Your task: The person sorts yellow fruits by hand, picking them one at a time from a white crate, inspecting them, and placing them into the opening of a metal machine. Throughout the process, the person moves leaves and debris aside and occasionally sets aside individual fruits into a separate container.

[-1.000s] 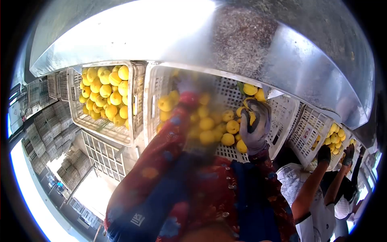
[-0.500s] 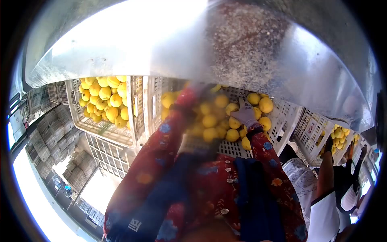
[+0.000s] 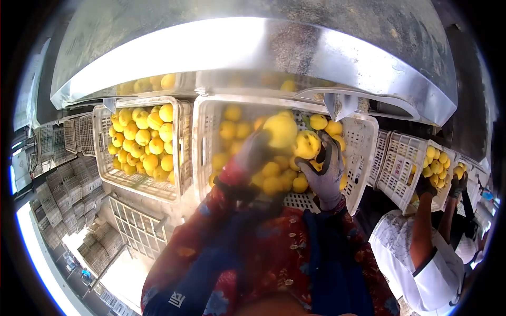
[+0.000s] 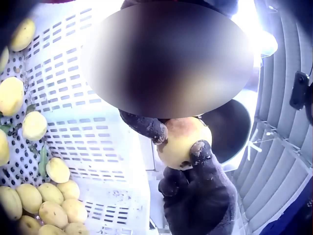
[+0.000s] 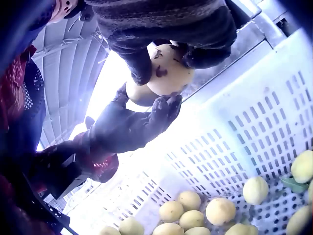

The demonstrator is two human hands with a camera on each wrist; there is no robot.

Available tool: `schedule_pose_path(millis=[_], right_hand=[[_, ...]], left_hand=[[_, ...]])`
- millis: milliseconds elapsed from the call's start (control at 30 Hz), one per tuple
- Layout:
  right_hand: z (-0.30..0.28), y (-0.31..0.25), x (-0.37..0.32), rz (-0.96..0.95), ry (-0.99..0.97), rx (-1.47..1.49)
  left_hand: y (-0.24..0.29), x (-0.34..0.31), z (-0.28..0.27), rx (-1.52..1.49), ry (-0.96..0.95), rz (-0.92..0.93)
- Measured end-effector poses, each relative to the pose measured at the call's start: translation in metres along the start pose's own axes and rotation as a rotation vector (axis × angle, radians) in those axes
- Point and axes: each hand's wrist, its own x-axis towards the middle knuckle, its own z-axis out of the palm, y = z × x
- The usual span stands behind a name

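Both hands wear grey gloves with dark fingers and meet over a white plastic crate [image 3: 363, 158] of yellow peaches. My left hand [image 3: 252, 151] grips a smooth yellow peach [image 3: 280, 131], blurred in the head view. Beside it, my right hand [image 3: 328, 171] holds a peach with dark blemishes [image 3: 307, 145], its thumb and fingers round the fruit. In the right wrist view, the blemished peach [image 5: 171, 73] overlaps the other peach [image 5: 139, 94]. Gloved fingers pinch a blushed peach [image 4: 182, 142] in the left wrist view, where a blurred oval hides much above it.
A fuller crate of peaches [image 3: 142, 139] stands to the left. A metal chute [image 3: 174, 50] curves over the far side. At the right, another person [image 3: 416, 247] reaches into a further crate [image 3: 396, 163]. Stacked crates [image 3: 66, 181] fill the far left.
The right hand held a peach, reached down among the fruit with fingers spread, and now holds a blemished one. The left hand has come from the crate's far left toward the middle, holding a peach.
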Motion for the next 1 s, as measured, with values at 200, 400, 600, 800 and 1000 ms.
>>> schedule_pose_path(millis=[200,400,600,800,1000], right_hand=[[-0.029,-0.028,0.024,-0.017,0.221,-0.038],[-0.038,0.021,0.106,-0.061,0.207,-0.588],[-0.064,-0.032,0.069,-0.159,0.143,-0.244],[-0.026,-0.025,0.041,-0.177,0.152,-0.186],[-0.031,0.012,0.095,-0.140,0.220,-0.755]], left_hand=[[0.022,-0.001,0.016,0.068,0.149,0.261],[0.066,-0.011,0.041,0.203,-0.010,0.189],[0.086,-0.004,0.045,0.151,-0.099,0.118],[0.072,0.016,0.066,0.252,-0.141,0.136],[0.015,0.037,-0.010,0.367,0.089,0.030]])
